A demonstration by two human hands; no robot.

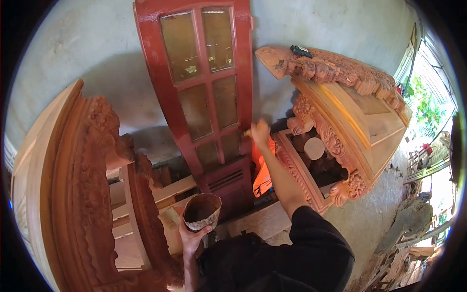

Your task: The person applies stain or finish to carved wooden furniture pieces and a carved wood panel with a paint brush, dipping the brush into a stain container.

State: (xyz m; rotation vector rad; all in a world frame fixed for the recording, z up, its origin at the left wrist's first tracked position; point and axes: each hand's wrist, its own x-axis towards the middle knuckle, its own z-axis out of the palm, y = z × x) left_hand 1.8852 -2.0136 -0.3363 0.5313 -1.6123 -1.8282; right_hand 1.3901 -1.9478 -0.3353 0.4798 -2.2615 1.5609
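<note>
My left hand (193,237) is wrapped round a rough, pale-sided paint pot (202,225) with a brown inside, held upright low in front of me. My right hand (260,135) is closed on a paintbrush (248,132) with a yellowish handle; its tip is at the right edge of the door, though the bristles are hard to make out. The red door (208,80) leans upright against the wall and has several glass panes and a slatted lower panel. Its upper frame is a glossy brighter red, its lower part a darker maroon.
Carved wooden furniture (87,194) stands close on my left. Another carved wooden piece (335,131) is on the right, with a rough wooden slab (335,68) and a small black object (301,51) on top. An orange cloth (261,170) hangs beside the door. Scrap wood (406,224) lies far right.
</note>
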